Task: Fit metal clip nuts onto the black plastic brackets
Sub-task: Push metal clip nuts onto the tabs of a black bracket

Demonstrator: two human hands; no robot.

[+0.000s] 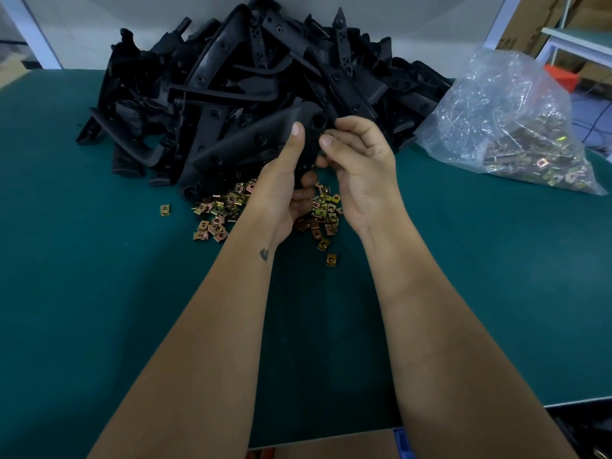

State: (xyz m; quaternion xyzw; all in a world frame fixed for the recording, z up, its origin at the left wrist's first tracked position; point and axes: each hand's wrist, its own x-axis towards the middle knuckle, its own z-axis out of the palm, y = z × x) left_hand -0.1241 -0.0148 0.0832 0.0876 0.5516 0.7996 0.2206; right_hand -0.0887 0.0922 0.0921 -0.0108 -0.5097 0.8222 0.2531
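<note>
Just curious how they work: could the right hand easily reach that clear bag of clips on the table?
Probably yes. The right hand pinches at the bracket, but only bare green table lies between it and the clear bag on that side.

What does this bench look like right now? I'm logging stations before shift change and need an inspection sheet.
Surface: green mat, bare in the foreground.
Job's things: heap of black brackets at the back; loose clip nuts scattered in front of it; one bracket held up over the nuts.
Clutter: clear bag of more nuts on the right; cardboard box at the near edge.
Hands: left hand grips the held bracket; right hand pinches at its upper end, whether on a nut I cannot tell.
Cables: dark cable behind the bag.
Surroundings: white wall; cartons and a second table at the far right.
</note>
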